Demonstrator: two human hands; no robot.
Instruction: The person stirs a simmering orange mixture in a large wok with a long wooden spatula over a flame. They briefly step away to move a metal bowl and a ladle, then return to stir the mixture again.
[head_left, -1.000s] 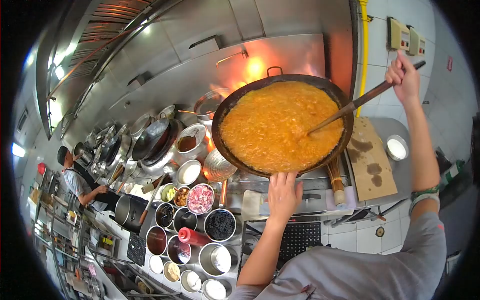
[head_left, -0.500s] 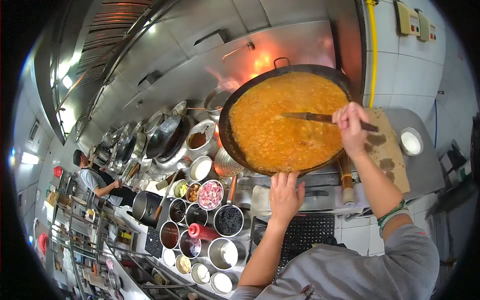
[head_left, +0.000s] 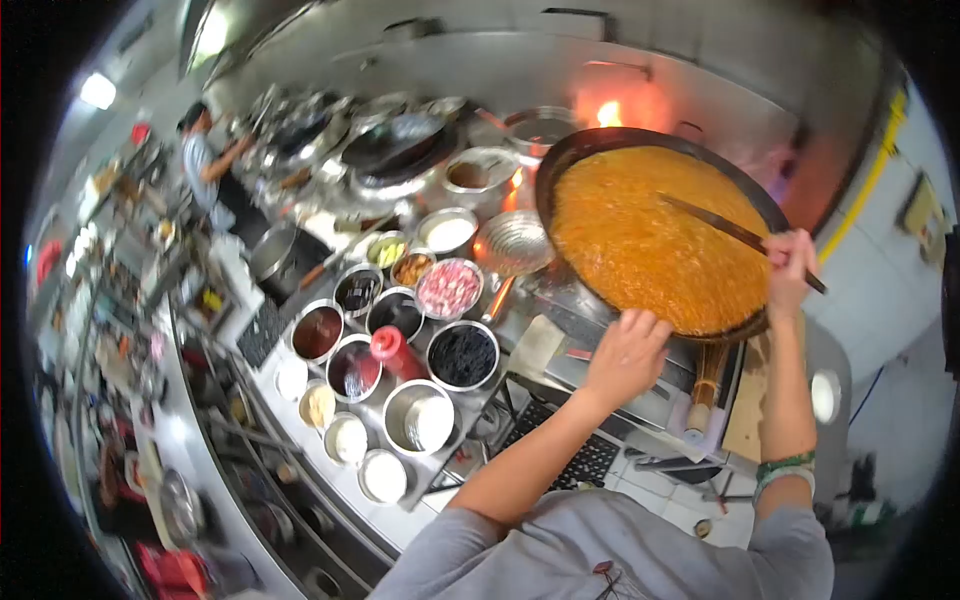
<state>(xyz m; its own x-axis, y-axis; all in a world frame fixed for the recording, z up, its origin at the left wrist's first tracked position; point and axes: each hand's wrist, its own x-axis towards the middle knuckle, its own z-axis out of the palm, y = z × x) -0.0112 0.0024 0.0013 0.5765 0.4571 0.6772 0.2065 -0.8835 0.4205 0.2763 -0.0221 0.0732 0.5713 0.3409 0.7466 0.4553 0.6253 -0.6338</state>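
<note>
Our right hand (head_left: 790,266) holds a paddle (head_left: 718,222) in a wok (head_left: 565,158) of orange broth (head_left: 640,265).

The right hand is closed around the paddle's handle, and the blade slants into the broth ahead and to the left of it. The wok lies just beyond our left hand (head_left: 630,355), whose bent fingers are at the near rim; we cannot tell whether they grip it. Between our hands, on the near side of the wok, we see a brush (head_left: 707,385). Left of our left hand is a skimmer (head_left: 513,242), with meat (head_left: 449,288) and a red bottle (head_left: 397,355) farther left. Well beyond both hands, past the wok, a flame (head_left: 608,113) glows.
</note>
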